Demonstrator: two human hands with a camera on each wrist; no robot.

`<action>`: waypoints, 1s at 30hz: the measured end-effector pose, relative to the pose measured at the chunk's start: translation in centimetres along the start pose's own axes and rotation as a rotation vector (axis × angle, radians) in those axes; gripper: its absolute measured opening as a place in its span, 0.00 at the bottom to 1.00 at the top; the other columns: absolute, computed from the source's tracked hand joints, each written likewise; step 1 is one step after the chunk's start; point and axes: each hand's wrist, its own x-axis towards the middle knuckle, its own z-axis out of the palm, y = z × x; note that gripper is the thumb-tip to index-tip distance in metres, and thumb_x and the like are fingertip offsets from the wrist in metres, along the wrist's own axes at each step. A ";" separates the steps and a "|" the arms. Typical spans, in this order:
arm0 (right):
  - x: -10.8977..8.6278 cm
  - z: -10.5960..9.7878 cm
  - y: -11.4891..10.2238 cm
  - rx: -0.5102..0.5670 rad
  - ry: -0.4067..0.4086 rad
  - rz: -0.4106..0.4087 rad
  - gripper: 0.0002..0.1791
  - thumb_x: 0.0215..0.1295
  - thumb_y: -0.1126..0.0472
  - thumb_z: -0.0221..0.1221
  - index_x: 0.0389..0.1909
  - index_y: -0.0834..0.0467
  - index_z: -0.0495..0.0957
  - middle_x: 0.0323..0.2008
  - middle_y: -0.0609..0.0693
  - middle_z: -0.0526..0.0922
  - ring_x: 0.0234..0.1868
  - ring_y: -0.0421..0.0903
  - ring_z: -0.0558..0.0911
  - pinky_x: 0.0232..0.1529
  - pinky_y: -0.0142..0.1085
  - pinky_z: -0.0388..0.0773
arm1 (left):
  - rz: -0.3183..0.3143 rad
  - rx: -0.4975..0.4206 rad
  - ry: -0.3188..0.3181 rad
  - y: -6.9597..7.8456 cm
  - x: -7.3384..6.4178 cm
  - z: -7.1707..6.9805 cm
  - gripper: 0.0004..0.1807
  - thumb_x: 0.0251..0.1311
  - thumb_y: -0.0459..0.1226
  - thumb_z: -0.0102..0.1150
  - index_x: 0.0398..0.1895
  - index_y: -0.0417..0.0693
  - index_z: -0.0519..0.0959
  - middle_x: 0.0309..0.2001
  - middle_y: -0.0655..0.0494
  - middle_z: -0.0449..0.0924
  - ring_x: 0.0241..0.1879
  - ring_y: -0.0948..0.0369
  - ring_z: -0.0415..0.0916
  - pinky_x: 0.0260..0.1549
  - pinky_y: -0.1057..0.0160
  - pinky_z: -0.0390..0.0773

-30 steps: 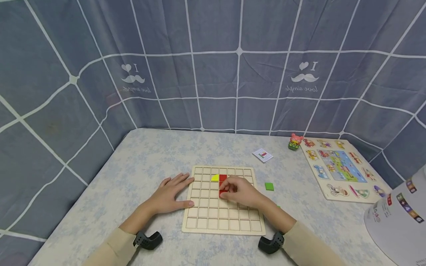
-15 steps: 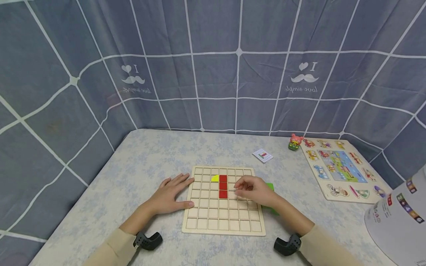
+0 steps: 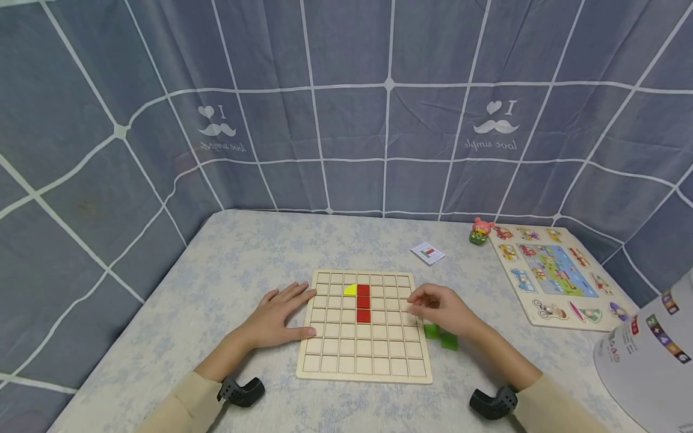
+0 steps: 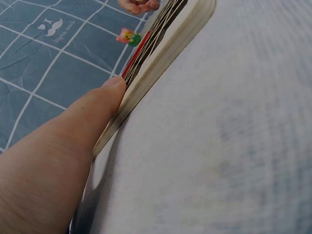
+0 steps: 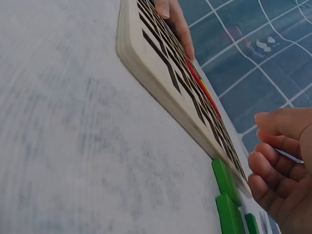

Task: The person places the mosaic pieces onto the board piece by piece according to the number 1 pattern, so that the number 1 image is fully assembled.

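A wooden grid board (image 3: 346,347) lies on the table before me. Three red square tiles (image 3: 363,303) fill a column of its cells, and a yellow tile with a curved edge (image 3: 351,290) sits left of the topmost one. My left hand (image 3: 278,319) rests at the board's left edge, fingers spread and thumb (image 4: 109,97) touching the rim. Over the right edge hovers my right hand (image 3: 441,308), its fingers loosely bent and nothing seen between them. Below it lie green square tiles (image 3: 449,341); in the right wrist view three green tiles (image 5: 229,214) show beside the board.
A small card with a coloured grid pattern (image 3: 428,253) lies behind the board to the right. Farther right are a pink and green toy figure (image 3: 479,231), a wooden picture puzzle (image 3: 563,270) and a large white cylinder (image 3: 644,355). A blue curtain (image 3: 346,120) hangs behind the table.
My right hand has left the red tiles and moved right to the board's right edge, uncovering the full red column. The left hand and board have stayed in place.
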 end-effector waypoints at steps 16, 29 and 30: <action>-1.9 -2.5 0.9 -0.122 0.115 0.076 0.08 0.63 0.62 0.65 0.40 0.61 0.82 0.30 0.48 0.79 0.31 0.41 0.75 0.32 0.32 0.72 | 0.012 -0.009 0.001 0.1 -0.1 -0.1 0.46 0.57 0.62 0.60 0.75 0.52 0.61 0.75 0.47 0.54 0.74 0.46 0.47 0.65 0.36 0.45; -1.9 -3.1 3.0 -0.221 0.178 0.102 0.09 0.62 0.60 0.67 0.40 0.59 0.82 0.33 0.47 0.80 0.32 0.41 0.75 0.31 0.33 0.73 | 0.005 -0.008 -0.005 0.1 -0.1 -0.2 0.46 0.57 0.62 0.60 0.75 0.52 0.61 0.75 0.48 0.54 0.74 0.47 0.47 0.66 0.36 0.44; -1.8 -3.1 3.2 -0.237 0.181 0.099 0.09 0.61 0.60 0.67 0.41 0.59 0.82 0.34 0.47 0.80 0.33 0.41 0.76 0.32 0.34 0.73 | 0.004 -0.008 -0.005 0.1 -0.1 -0.2 0.46 0.57 0.62 0.60 0.75 0.52 0.61 0.75 0.47 0.54 0.74 0.47 0.47 0.66 0.36 0.44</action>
